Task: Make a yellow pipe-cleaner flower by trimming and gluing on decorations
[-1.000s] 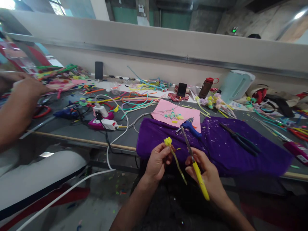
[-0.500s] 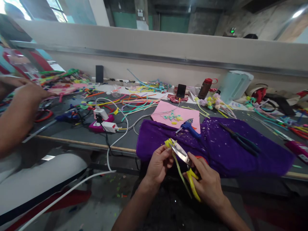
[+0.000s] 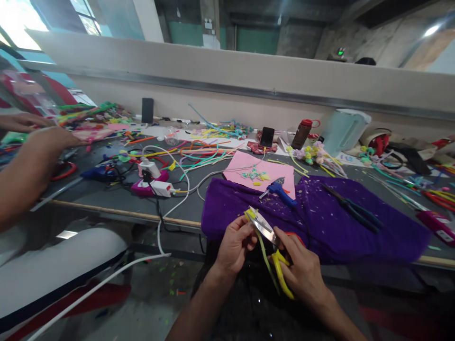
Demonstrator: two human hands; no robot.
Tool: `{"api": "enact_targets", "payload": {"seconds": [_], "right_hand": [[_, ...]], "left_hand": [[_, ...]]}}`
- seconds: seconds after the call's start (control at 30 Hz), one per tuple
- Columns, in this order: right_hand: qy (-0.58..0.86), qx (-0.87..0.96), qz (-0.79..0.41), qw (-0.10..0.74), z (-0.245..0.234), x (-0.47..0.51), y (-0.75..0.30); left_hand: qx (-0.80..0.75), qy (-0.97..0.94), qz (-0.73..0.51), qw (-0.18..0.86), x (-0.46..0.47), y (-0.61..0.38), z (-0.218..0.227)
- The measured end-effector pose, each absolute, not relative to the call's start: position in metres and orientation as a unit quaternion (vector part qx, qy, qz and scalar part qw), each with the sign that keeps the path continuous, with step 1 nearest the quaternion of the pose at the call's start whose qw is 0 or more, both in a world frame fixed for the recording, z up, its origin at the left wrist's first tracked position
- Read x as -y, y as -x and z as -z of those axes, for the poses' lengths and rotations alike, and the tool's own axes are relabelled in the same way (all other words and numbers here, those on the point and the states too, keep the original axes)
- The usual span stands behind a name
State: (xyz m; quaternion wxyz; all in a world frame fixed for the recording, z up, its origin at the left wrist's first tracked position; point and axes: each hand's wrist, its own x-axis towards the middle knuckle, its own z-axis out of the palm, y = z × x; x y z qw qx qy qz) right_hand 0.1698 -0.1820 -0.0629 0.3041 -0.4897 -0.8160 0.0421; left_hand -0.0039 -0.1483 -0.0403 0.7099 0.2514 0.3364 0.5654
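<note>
My left hand (image 3: 232, 241) pinches a small yellow fuzzy flower (image 3: 249, 214), whose thin green stem (image 3: 265, 258) hangs down between my hands. My right hand (image 3: 302, 263) is closed round the scissors (image 3: 263, 229), which have a yellow and a red handle loop. Their blades lie across the yellow flower, close to my left fingertips, and hide part of it. Under the blades spreads a purple cloth (image 3: 227, 208) dotted with scraps. A blue glue gun (image 3: 280, 192) lies just beyond on the cloth's edge, and dark-handled pliers (image 3: 355, 208) rest to its right.
Small clippings lie on a pink sheet (image 3: 238, 166). Left of it are a power strip (image 3: 151, 184) with white plugs and a looping white cable (image 3: 185, 189). Behind stand a phone (image 3: 267, 137), a brown bottle (image 3: 301, 135) and a pale jug (image 3: 346, 130). Another person's arm (image 3: 31, 161) reaches in at left.
The scissor blades have closed in over the yellow flower, covering more of it. My hands stay nearly in place. At left, the other person's hands have shifted slightly.
</note>
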Motion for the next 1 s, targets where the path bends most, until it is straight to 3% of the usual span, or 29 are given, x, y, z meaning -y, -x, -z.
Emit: {"api": "enact_targets", "payload": {"seconds": [0.63,0.83,1.0], "right_hand": [[0.5,0.781,-0.115,0.357,0.061,0.182,-0.173],[0.517,0.775,-0.16,0.327,0.051,0.188,-0.177],[0.503,0.789,-0.127,0.329,0.054,0.188,-0.176]], "left_hand": [[-0.327,-0.259,-0.557,0.719,0.147,0.006,0.043],[-0.308,-0.242,-0.551,0.737,0.147,0.008,0.043],[-0.287,-0.227,-0.538,0.76,0.146,0.009,0.043]]}}
